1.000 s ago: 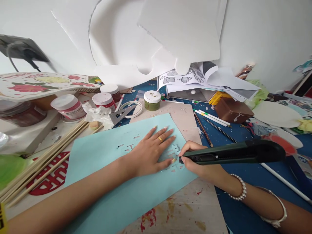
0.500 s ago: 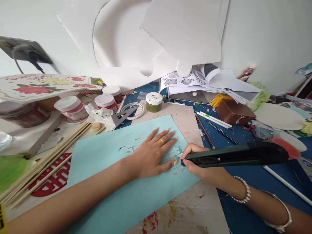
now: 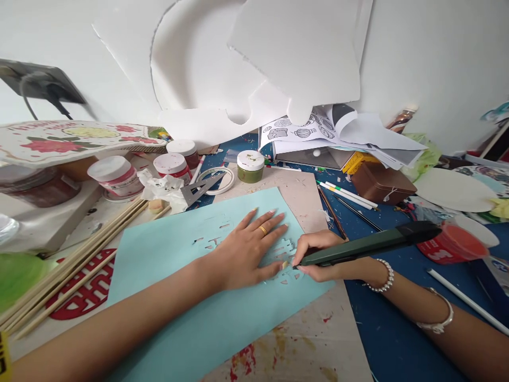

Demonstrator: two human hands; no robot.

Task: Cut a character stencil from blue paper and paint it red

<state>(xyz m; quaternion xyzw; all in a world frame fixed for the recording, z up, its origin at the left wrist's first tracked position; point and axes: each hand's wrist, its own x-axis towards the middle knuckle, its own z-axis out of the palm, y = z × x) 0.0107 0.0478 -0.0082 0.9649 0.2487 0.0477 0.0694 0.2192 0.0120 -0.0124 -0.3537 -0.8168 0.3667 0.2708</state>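
I've got the left hand [image 3: 248, 252] spread palm-down, gripping nothing, pressing on a pale turquoise rectangular paper sheet [image 3: 151, 233] in the lower centre of the frame. And here's the right hand [image 3: 318, 241], right of centre, fingers closed snugly round the front end of a long, dark green plastic utility knife [image 3: 358, 246]; its nose points in beside the left thumb, at the cut-out slots. Whether the blade touches paper, I can't tell from here.

For a clean stroke, I'd judge it best to keep the sheet pinned flat, go light and slow, and hold that left thumb out of the blade's path; it looks very close. Small bridges between slots could tear if the knife drags.

Now the count: two hands, one knife, one turquoise sheet, on one paint-stained, pale flat board [image 3: 302, 350]. Upper centre, one squat green jar with a white lid [image 3: 249, 172]; left of it, one grey metal set square [image 3: 201, 188]. Right of centre, two slim white pens [image 3: 353, 199]. The slots are too partly covered to count.
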